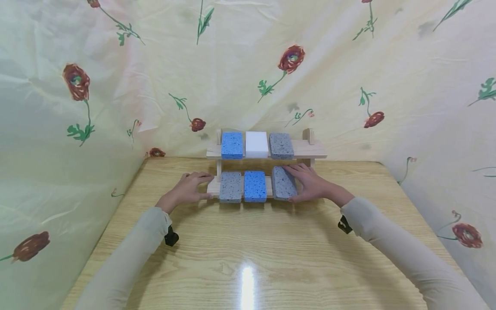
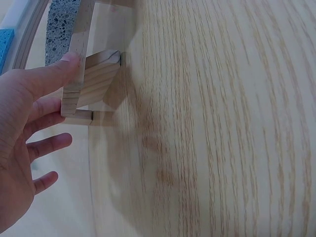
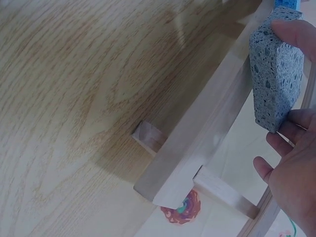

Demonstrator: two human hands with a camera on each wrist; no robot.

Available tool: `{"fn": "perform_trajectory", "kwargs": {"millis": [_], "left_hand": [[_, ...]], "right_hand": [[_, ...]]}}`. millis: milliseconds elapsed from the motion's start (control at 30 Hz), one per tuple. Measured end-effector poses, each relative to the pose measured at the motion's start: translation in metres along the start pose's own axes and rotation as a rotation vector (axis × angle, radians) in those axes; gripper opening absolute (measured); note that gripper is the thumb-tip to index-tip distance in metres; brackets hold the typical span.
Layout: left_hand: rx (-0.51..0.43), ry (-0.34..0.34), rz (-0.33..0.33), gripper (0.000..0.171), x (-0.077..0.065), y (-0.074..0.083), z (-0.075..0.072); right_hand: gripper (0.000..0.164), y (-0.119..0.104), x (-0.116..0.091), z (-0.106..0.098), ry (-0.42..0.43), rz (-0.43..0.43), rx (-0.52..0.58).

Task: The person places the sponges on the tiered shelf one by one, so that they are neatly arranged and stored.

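Note:
My right hand [image 1: 313,185] holds a grey speckled sponge [image 1: 283,184] at the right end of the row on the rack's lower shelf. In the right wrist view, my thumb lies on one side of it and fingertips are at the lower end; it leans slightly. At the rack's left end, my left hand [image 1: 186,189] pinches the wooden lower shelf [image 2: 75,86], thumb in front and fingers behind. Between the hands, another grey sponge [image 1: 230,187] and a blue sponge [image 1: 255,186] rest on that shelf.
The upper wooden shelf [image 1: 302,148] carries a blue sponge [image 1: 232,145], a white sponge [image 1: 256,144] and a grey sponge [image 1: 281,145]. The rack stands at the back of the wood-grain table [image 1: 248,241], before a flowered cloth [image 1: 232,77] that also hangs along both sides.

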State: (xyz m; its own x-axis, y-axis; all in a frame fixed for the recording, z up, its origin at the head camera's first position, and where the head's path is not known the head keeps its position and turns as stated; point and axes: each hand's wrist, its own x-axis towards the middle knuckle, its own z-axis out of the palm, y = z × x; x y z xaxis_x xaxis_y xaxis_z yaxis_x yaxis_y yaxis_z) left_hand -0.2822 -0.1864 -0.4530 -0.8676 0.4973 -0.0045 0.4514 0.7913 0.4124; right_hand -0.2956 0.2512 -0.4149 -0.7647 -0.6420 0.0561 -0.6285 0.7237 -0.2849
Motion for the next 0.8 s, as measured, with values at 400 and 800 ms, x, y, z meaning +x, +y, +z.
{"fn": "perform_trajectory", "kwargs": {"millis": [400, 800], "left_hand": [[0.013, 0.009, 0.002, 0.073, 0.0000, -0.0001, 0.0001], [0.010, 0.019, 0.007, 0.073, -0.0002, -0.0003, 0.0010]], "right_hand": [[0.111, 0.0033, 0.0012, 0.0029, 0.007, -0.003, 0.003], [0.110, 0.0018, 0.0021, 0.0041, 0.012, -0.009, -0.013]]}}
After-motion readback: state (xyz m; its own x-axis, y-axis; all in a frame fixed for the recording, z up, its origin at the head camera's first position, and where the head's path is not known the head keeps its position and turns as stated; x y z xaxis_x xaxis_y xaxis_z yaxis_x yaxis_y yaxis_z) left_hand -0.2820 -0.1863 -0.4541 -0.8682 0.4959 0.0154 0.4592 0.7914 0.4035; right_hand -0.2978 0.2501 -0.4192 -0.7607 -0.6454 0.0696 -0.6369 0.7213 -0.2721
